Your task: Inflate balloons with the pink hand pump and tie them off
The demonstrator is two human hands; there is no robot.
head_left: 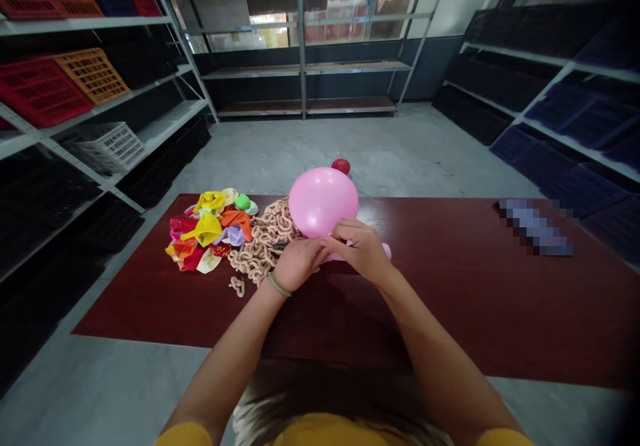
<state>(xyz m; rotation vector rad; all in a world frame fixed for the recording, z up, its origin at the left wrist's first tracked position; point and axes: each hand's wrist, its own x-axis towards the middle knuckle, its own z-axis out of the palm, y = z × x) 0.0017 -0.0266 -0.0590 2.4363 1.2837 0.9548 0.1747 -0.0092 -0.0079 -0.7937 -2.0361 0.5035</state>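
A pink balloon (320,199), round and inflated, stands just above my two hands over the dark red table. My left hand (299,264), with a green band at its wrist, pinches at the balloon's lower end. My right hand (364,249) meets it there, thumb and fingers closed on the same spot. The balloon's neck is mostly hidden by my fingers. Another bit of pink (387,251) shows beyond my right hand. Left of my hands lies a heap of beige, looped, cord-like pieces (260,246). Farther left is a pile of limp, colourful balloons (207,229).
The dark red table (450,299) spans the foreground, with a pixelated object (537,226) at its right. A small red balloon-like object (341,166) is past the far edge. Shelves with crates (95,76) stand left; dark bins (565,113) fill the right shelves.
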